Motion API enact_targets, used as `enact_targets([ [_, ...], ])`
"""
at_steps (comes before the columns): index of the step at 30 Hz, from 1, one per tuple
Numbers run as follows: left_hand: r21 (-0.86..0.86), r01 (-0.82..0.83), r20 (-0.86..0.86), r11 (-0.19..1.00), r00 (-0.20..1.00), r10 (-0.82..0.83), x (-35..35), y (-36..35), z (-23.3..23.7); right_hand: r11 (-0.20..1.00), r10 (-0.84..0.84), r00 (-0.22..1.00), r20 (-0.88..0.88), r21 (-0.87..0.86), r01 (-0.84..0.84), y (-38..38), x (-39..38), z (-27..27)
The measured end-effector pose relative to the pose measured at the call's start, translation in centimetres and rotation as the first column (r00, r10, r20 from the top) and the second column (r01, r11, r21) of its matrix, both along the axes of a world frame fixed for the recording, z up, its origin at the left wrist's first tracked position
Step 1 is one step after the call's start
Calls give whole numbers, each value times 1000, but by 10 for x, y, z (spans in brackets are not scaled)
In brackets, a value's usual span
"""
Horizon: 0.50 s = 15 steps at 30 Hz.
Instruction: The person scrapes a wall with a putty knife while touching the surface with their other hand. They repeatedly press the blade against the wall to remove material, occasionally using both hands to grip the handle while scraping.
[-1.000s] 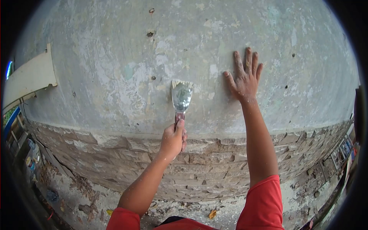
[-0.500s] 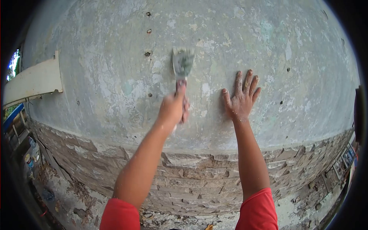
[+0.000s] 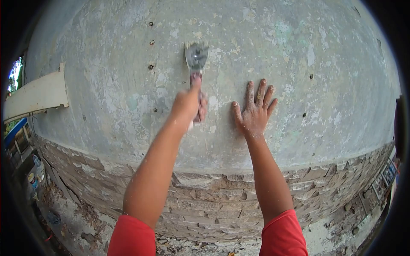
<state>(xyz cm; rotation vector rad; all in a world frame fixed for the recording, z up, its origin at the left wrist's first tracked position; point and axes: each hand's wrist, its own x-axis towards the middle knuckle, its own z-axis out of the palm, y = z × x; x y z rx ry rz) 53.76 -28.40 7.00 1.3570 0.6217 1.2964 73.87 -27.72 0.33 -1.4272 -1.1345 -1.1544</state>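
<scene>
My left hand (image 3: 188, 105) is wrapped around the handle of a paint scraper (image 3: 197, 57), thumb lying along the top of the handle. The scraper's broad metal blade points up against a grey-green wall (image 3: 115, 81) with patchy, flaking paint. Whitish dust or flakes edge the blade's tip. To the right and lower, my right hand (image 3: 255, 114) lies flat on the same wall with its fingers spread. Pale dust coats its fingers. Both hands show some motion blur or dust, the left more blurred.
Rough stone cladding (image 3: 209, 192) covers the wall's lower part. A cream board (image 3: 38, 91) juts out at the left. Several small holes dot the painted surface. A container (image 3: 32, 180) stands on the littered ground at lower left, and a ladder-like frame (image 3: 380, 187) lies at right.
My left hand has pushed the scraper higher up the wall. My right hand stays about where it was on the wall, while the view has shifted slightly.
</scene>
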Motion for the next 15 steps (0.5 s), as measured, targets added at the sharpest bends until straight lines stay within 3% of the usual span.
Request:
enact_targets([
  [2,72,21,23,997,999,-22,1,4,46,1000,19,1000,-17,-7,-19,-1,-1,1],
  [4,47,36,55,998,998,-39,2,6,33,1000,27,1000,-9,8,-27,0,0,2],
  [5,16,49,87,999,995,-50,5,4,17,999,38,999,0,16,-38,-1,1,-1],
  [9,-158,-28,-54,987,998,20,5,-15,-105,998,57,998,13,-27,-56,-4,6,-17],
  [10,-178,-18,-70,984,998,5,2,-22,-115,997,63,998,31,-35,-62,-2,9,-29],
  [13,-220,5,-89,976,996,-25,-2,-31,-97,996,58,991,119,-81,-49,-3,16,-60],
  [15,-177,-25,-118,984,993,4,-1,-22,-59,995,48,987,153,-94,-34,-8,22,-42],
])
